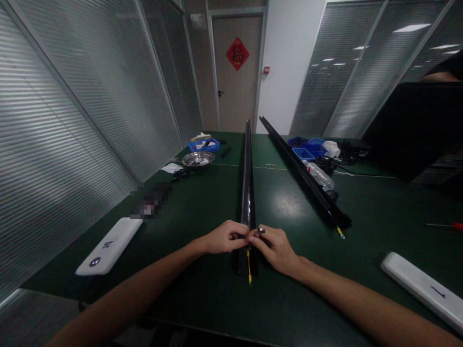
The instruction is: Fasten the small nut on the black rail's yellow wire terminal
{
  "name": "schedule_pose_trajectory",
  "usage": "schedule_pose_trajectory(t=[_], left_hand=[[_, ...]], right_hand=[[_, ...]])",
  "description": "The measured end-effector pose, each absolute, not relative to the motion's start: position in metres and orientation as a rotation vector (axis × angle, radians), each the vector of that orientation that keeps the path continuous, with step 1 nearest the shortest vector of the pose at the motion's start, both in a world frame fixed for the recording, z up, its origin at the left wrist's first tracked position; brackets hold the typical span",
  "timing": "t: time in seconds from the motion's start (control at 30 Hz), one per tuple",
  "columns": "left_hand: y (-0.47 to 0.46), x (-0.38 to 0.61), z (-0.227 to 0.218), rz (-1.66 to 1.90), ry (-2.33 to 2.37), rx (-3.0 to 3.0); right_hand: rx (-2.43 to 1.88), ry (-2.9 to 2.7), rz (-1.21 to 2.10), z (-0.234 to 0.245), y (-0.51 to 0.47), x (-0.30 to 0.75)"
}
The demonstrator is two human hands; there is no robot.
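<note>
A long black bar (247, 178), like a channel or rail, lies lengthwise on the green table in front of me. Both hands meet over its near end. My left hand (228, 237) is closed in a pinch there, its fingertips against those of the other hand. From the right side my right hand (277, 248) is also closed, thumb and forefinger together. A small shiny metal piece (260, 230) shows at its fingers; whether it is held or worn I cannot tell. Below the fingertips a yellow wire (249, 267) with a metal end hangs out of the bar.
A second black bar (300, 166) with a yellow ring-terminal lead (340, 233) lies to the right. White cases (112, 246) flank me. A metal bowl (197, 159), blue bins (313, 148), a plastic bottle (320, 176) and a red-handled screwdriver (454, 225) are on the table.
</note>
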State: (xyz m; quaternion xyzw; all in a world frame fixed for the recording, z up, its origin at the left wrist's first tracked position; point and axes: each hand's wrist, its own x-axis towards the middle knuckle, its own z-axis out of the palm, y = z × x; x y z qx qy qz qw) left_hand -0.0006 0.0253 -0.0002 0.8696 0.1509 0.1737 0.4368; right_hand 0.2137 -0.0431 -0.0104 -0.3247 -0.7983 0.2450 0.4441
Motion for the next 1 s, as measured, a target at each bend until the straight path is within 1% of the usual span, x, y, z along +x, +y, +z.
schedule_pose_trajectory(t=[0.57,0.77,1.0], left_hand=[[0.0233,0.0002,0.0008,0.419,0.439,2.132],[0.0231,-0.0007,-0.0012,0.382,0.488,2.100],[0.0228,-0.0007,-0.0011,0.379,0.495,2.123]], right_hand=[[-0.798,-1.965,0.651,-0.0085,-0.0432,0.2134],[-0.809,-1.920,0.721,-0.0057,-0.0438,0.2142],[-0.822,-1.909,0.660,-0.0100,-0.0435,0.2149]])
